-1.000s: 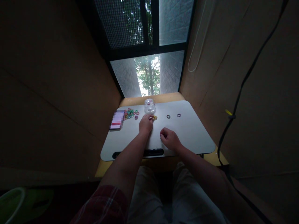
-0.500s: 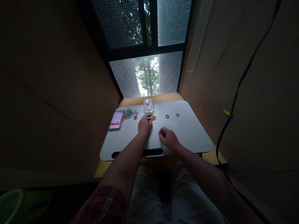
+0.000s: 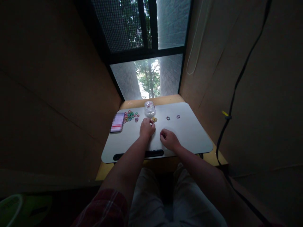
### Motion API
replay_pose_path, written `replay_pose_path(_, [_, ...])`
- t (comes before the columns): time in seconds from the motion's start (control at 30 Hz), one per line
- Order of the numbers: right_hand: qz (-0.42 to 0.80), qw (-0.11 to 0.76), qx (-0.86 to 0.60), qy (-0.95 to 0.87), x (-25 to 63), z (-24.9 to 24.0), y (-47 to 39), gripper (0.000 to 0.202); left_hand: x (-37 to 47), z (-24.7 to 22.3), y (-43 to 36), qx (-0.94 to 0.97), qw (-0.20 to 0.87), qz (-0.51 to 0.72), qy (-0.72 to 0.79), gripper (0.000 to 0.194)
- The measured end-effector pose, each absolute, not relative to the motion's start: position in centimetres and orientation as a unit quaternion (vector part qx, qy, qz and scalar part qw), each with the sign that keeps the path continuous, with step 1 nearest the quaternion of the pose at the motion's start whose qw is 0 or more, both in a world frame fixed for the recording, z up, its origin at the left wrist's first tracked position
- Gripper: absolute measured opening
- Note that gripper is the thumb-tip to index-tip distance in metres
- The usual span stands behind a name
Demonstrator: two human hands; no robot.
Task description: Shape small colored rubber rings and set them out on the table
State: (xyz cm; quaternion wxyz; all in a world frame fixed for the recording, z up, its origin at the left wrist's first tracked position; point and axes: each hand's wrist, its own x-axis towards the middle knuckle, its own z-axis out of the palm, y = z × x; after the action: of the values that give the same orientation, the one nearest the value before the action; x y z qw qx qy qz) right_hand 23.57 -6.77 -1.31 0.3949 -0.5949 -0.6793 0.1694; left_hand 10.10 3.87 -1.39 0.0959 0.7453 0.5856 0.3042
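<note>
A white table (image 3: 189, 135) is carrying a blurred slab (image 3: 117, 122) at left; coloured loops (image 3: 130, 116) are lying beside it, near a small purplish piece (image 3: 136, 119); a clear container (image 3: 150, 110) is standing far centre; a yellow cluster (image 3: 154, 119) is lying just nearer; two dark rings (image 3: 168, 119) are resting farther right.

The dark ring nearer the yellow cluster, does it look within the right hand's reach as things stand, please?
Probably yes: the dark ring lies just beyond the right hand, with only white tabletop showing between them, and the left hand is off to the side, by the yellow cluster.
</note>
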Motion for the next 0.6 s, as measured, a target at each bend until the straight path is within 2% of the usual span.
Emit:
replay_pose_path(0.13, [0.161,0.396,-0.595,-0.681,23.5,-1.6,-6.7,0.008,10.0,-1.3,3.2,0.758,0.084,0.292,0.577,0.003])
replay_pose_path(0.6, [0.158,0.408,-0.599,-0.670,23.5,-1.6,-7.0,0.010,8.2,-1.4,-0.6,0.741,0.089,0.309,0.589,0.012])
